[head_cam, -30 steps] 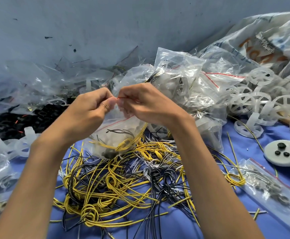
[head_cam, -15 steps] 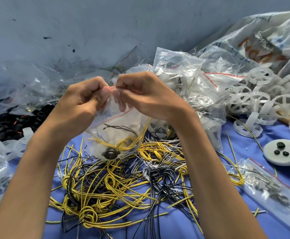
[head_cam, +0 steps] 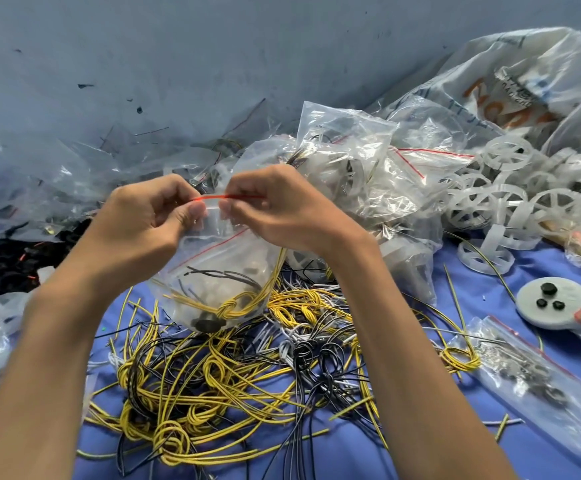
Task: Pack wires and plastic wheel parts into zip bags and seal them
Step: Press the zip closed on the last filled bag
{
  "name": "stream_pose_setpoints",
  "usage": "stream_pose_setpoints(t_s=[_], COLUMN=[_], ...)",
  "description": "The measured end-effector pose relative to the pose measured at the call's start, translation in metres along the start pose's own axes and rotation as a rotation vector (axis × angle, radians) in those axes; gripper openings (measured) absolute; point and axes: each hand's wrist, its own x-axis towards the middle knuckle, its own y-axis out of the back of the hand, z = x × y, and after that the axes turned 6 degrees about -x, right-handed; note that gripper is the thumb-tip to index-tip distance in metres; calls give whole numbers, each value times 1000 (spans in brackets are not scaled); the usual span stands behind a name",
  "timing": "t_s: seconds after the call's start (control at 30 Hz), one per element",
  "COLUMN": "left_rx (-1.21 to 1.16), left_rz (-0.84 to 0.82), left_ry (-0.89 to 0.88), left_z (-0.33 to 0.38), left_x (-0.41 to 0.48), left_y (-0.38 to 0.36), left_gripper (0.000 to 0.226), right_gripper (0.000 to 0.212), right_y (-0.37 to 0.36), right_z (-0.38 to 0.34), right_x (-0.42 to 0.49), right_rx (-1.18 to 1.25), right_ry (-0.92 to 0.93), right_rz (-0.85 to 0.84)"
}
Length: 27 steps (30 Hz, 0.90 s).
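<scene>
A clear zip bag (head_cam: 209, 271) with a red seal line hangs above the blue table. Inside lie a knotted yellow wire bundle (head_cam: 237, 304), black wires and a small black round part. My left hand (head_cam: 150, 220) pinches the top strip on its left end. My right hand (head_cam: 275, 209) pinches the same strip just to the right, and the red strip shows between my fingers. Under the bag lies a tangle of loose yellow, black and white wires (head_cam: 226, 372).
Filled zip bags (head_cam: 361, 178) pile up behind my hands. White plastic wheels (head_cam: 490, 209) lie heaped at right, under a large sack (head_cam: 524, 81). A white holder with black nuts (head_cam: 555, 306) and a zip bag of small metal parts (head_cam: 531, 375) lie at right. Empty bags crowd the left.
Both hands have lifted the bag a little higher. They have moved slightly apart along the top strip, so more of the red seal line shows between them.
</scene>
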Motion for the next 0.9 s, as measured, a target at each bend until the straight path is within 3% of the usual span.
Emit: stream_pose_setpoints(t_s=[0.17,0.47,0.63,0.73,0.9], left_rx=[55,-82,-74,-60,17], left_rz=[32,109,80,118,216], left_ry=[-36,154,160,159,80], left_z=[1,-6,-10,-17,-23], left_x=[0,-8,-6,-6,-6], left_y=[0,15,24,28,37], left_gripper=[23,16,21,23,21], right_gripper=[19,11,16,29,24], right_y=[-3,10,15,20,24], right_z=[4,27,31,33,30], right_x=[0,-8,-7,-9,-10], right_rx=[25,137,66,9,-58], right_ry=[19,-113,-96,-55,-34], right_rz=[12,82,125,204,233])
